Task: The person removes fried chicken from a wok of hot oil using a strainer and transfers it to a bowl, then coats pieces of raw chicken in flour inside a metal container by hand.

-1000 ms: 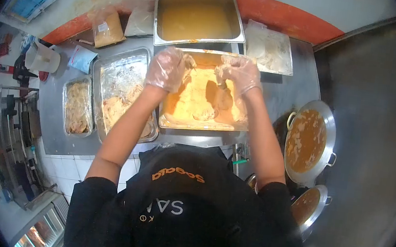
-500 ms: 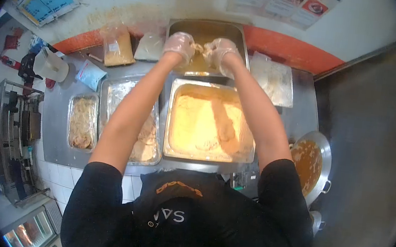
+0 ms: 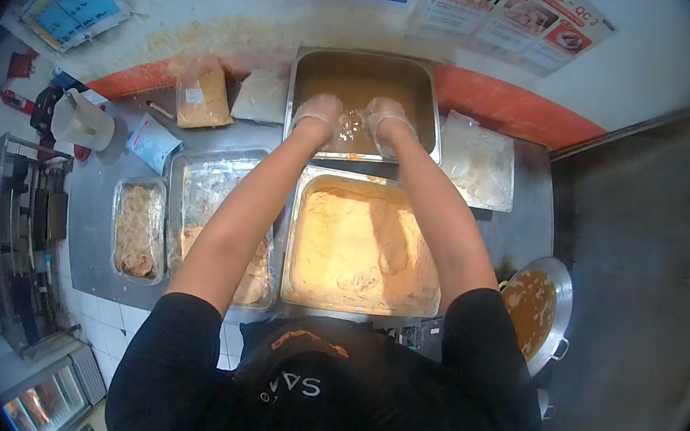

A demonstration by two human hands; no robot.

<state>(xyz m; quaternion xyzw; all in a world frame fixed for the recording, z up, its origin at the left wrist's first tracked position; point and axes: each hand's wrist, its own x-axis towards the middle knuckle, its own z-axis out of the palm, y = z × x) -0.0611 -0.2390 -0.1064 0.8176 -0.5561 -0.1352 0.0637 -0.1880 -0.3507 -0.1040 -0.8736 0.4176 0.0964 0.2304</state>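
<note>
Both of my hands wear clear plastic gloves and reach into the deep metal pan [image 3: 371, 58] of brownish liquid at the back of the table. My left hand [image 3: 320, 110] dips into the liquid on the left side. My right hand [image 3: 384, 118] is in it on the right, a short gap away. Their fingers are under the surface, so whatever they hold is hidden. Froth and ripples [image 3: 350, 124] show on the liquid between the hands. Just in front, below my forearms, stands a metal pan [image 3: 296, 235] of pale orange flour, lumpy toward its near side.
Left of the flour pan are a tray with pale pieces [image 3: 173, 196] and a smaller wrapped tray [image 3: 118, 224]. A bag of orange-brown powder [image 3: 203, 97], a blue-white packet [image 3: 153, 141] and a white jug [image 3: 83, 122] stand behind. Plastic bags [image 3: 479, 158] and a large pan of oil [image 3: 532, 309] are right.
My hands have lowered into the liquid and drawn slightly nearer to me. The pale meat-like pieces seen at my fingers earlier are now out of sight. The view has tilted a little.
</note>
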